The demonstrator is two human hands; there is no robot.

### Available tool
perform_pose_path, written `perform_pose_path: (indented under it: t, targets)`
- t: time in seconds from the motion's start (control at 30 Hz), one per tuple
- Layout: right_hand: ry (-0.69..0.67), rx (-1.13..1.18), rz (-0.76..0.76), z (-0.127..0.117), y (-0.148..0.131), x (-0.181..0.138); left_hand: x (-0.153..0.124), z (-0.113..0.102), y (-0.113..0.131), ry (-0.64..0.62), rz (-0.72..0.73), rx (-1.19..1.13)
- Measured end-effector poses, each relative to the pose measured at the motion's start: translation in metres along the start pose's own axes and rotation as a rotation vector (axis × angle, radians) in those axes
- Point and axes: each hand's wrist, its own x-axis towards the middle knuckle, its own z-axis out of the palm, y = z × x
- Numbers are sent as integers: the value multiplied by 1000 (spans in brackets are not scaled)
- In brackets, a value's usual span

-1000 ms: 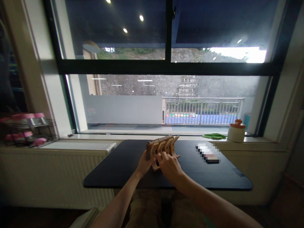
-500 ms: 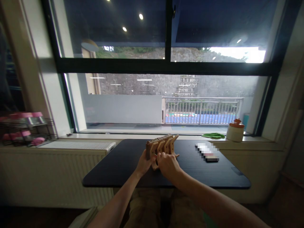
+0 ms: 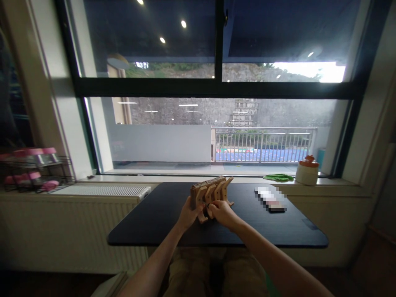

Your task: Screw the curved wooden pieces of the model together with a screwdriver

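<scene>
A wooden hook rack (image 3: 219,191), a brown board with several pale angled hooks, is held tilted above the table. My left hand (image 3: 188,215) is closed around its left end, with the thumb by the first hook. My right hand (image 3: 223,212) is closed in a pinch at the lower part of the second hook. Something small and dark shows at those fingertips; I cannot make out what it is.
The dark table (image 3: 145,222) stands against the window sill. A pixelated flat item (image 3: 270,200) lies on its right side. On the sill are a green cloth (image 3: 278,177) and a white jar with an orange lid (image 3: 307,171). A radiator (image 3: 102,206) and a wire rack (image 3: 34,165) are at left.
My right hand has moved slightly right and down, from the first hook to the second. My left hand keeps its hold on the rack's left end.
</scene>
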Motion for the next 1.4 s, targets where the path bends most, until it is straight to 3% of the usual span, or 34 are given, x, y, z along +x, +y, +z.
perform_pose_path:
  t: [0.1, 0.2, 0.37, 0.47, 0.53, 0.67, 0.8, 0.93, 1.03, 1.13, 1.4]
  targets:
    - [118, -23, -17, -7, -7, -8, 0, 0, -2, -17, -5, -26]
    - [203, -265, -103, -14, -19, -18, 0, 0, -3, -11, -2, -24]
    - [187, -721, -269, -20, -33, -27, 0, -1, 1, -8, -3, 20]
    - [144, -820, -355, -20, -37, -27, 0, -2, 3, -18, -7, 22]
    - [125, -823, -366, -18, -40, -27, -1, -2, 4, -20, -11, 23]
    - [122, -726, -240, -17, -44, -22, -1, -2, 4, -17, -5, 26]
    - [122, -491, -26, -21, -34, -13, 0, -1, 4, -11, -8, 18]
    - [18, -239, 112, -22, -18, -3, 0, -1, 2, -16, -1, 13]
    - [13, -172, 88, -20, -12, -2, 1, -1, -1, -26, 7, 15]
    - [99, -201, 6, -19, -14, -8, 1, -1, -2, -28, 11, -3]
    - [186, -543, -156, -21, -32, -25, -1, 2, -1, -8, -24, -63]
